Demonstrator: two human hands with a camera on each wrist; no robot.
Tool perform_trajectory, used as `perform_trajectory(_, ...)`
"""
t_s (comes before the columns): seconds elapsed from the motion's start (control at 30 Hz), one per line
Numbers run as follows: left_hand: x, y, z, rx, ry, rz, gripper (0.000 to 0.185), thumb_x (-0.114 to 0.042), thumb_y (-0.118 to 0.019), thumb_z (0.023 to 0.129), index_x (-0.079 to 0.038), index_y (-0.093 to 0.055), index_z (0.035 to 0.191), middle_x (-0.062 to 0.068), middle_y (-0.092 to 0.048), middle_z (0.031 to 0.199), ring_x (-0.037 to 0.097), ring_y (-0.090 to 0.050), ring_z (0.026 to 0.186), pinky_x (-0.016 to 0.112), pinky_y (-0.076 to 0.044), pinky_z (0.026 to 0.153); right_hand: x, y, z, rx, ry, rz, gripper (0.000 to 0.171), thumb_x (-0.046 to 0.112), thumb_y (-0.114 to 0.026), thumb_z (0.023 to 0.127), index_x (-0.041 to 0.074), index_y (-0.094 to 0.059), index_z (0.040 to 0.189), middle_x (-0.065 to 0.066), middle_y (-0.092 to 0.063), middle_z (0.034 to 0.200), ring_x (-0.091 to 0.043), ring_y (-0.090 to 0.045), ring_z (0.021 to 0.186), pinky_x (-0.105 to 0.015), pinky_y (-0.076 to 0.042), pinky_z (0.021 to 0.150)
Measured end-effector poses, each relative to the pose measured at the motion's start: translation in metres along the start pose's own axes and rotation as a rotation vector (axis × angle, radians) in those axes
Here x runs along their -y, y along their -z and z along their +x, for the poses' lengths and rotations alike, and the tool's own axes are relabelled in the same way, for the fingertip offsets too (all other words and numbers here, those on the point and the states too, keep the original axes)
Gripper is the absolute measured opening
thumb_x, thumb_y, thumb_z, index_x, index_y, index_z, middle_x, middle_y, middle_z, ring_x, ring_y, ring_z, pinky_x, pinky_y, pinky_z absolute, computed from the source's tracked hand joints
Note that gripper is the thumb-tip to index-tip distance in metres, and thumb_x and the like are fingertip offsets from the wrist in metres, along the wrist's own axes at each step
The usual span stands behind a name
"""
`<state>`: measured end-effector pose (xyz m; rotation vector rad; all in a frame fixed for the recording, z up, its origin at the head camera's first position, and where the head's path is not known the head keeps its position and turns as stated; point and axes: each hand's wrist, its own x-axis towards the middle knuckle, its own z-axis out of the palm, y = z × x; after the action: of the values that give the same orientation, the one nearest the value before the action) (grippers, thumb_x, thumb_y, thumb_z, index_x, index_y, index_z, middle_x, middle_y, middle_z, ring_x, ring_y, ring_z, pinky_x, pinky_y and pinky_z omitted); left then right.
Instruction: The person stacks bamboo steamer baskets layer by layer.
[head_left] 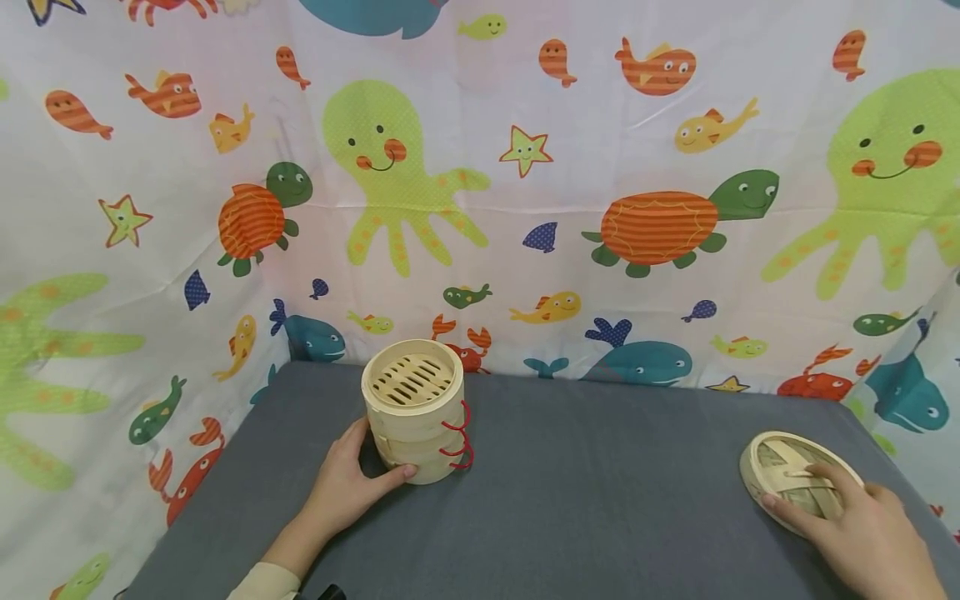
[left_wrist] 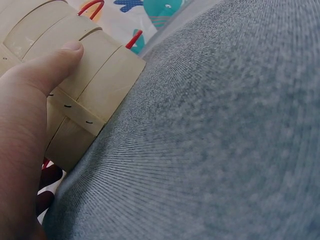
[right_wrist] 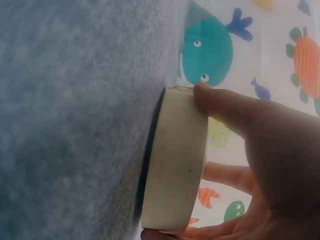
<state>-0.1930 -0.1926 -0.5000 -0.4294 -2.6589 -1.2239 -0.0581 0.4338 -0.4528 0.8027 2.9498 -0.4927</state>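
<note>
Reaching forward in the head view, the left hand [head_left: 348, 483] wraps the base of the steamer [head_left: 415, 408], thumb on its front, fingers behind; the steamer stands upright on the grey tabletop [head_left: 585, 492], left of centre, with red loops [head_left: 459, 437] on its side. The right hand [head_left: 862, 529] lies spread over the lid [head_left: 795, 479] near the right edge.

From the left wrist, the thumb [left_wrist: 52, 65] presses the steamer's wall [left_wrist: 95, 85].

From the right wrist, fingers [right_wrist: 225, 107] curl over the lid's rim [right_wrist: 175, 160], gripping it on the tabletop.
</note>
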Motion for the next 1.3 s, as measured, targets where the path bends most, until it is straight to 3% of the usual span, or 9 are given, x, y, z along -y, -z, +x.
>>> perform_trajectory(0.17,-0.001,0.001,0.0,0.007,0.016,0.005,0.105,-0.056,-0.092,0.086,-0.011,-0.042,0.167,0.015,-0.052,0.163,0.045,-0.047,0.148,0.076,-0.037,0.113,0.01,0.003,-0.001,-0.028,0.036,0.006,0.107,0.08,-0.07,0.091,-0.006,-0.042,0.148,-0.055,-0.033,0.129,-0.072,-0.043,0.117,-0.083,-0.043,0.092)
perform_trajectory(0.33,-0.001,0.0,0.001,0.003,0.011,0.015,0.104,-0.056,-0.092,0.086,-0.01,-0.043,0.166,0.017,-0.053,0.162,0.045,-0.048,0.147,0.076,-0.038,0.113,0.021,0.006,0.0,-0.115,0.179,0.012,0.098,0.077,-0.072,0.092,-0.003,-0.05,0.145,-0.055,-0.036,0.131,-0.074,-0.045,0.113,-0.084,-0.043,0.086)
perform_trajectory(0.67,0.0,-0.001,0.001,-0.004,0.007,0.023,0.105,-0.055,-0.093,0.085,-0.007,-0.044,0.165,0.018,-0.053,0.161,0.045,-0.05,0.147,0.075,-0.037,0.114,0.049,0.001,0.005,-0.189,0.376,0.049,0.088,0.069,-0.078,0.092,-0.001,-0.057,0.141,-0.053,-0.043,0.132,-0.073,-0.049,0.111,-0.083,-0.042,0.083)
perform_trajectory(0.97,0.003,-0.001,0.002,-0.007,-0.005,0.021,0.105,-0.055,-0.093,0.085,-0.007,-0.045,0.165,0.018,-0.054,0.16,0.045,-0.051,0.146,0.075,-0.039,0.113,0.081,-0.001,0.001,-0.194,0.449,0.083,0.085,0.068,-0.082,0.089,0.005,-0.06,0.14,-0.046,-0.049,0.131,-0.066,-0.057,0.108,-0.08,-0.046,0.083)
perform_trajectory(1.3,0.003,-0.001,0.001,-0.003,0.003,0.016,0.106,-0.055,-0.093,0.085,-0.007,-0.044,0.165,0.017,-0.054,0.161,0.044,-0.05,0.147,0.075,-0.038,0.114,0.108,-0.007,-0.005,-0.196,0.524,0.129,0.078,0.066,-0.085,0.088,0.012,-0.062,0.139,-0.044,-0.051,0.134,-0.068,-0.057,0.11,-0.08,-0.046,0.085)
